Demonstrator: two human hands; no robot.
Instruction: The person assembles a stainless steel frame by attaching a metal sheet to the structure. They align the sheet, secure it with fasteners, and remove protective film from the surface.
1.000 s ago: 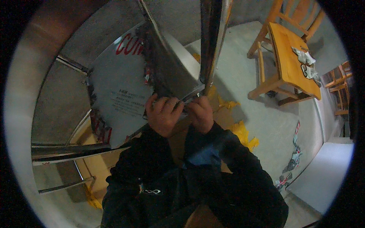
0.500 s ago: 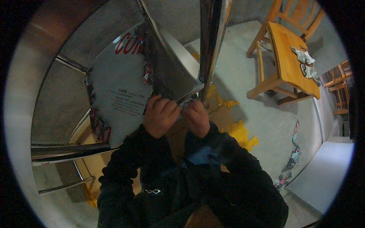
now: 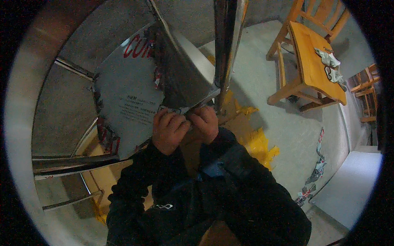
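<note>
A metal panel lies in front of me, partly covered by pale grey printed protective film with ragged, torn edges. Dark bare metal shows between the film and the panel's right edge. My left hand is closed at the panel's near edge, its curled fingers on the film beside a small printed box mark. Close to its right, my right hand pinches at the same edge, near the corner by an upright metal post. The fingertips are partly hidden, but a pale film edge shows between the hands.
Shiny metal bars frame the left side. A wooden chair with pale gloves on its seat stands at the right. Yellow torn sheeting and film scraps lie on the floor. A white panel is at lower right.
Both hands have shifted slightly left and the left one a little toward me, along the panel's near edge. The printed box mark on the film now shows above my left fingers.
</note>
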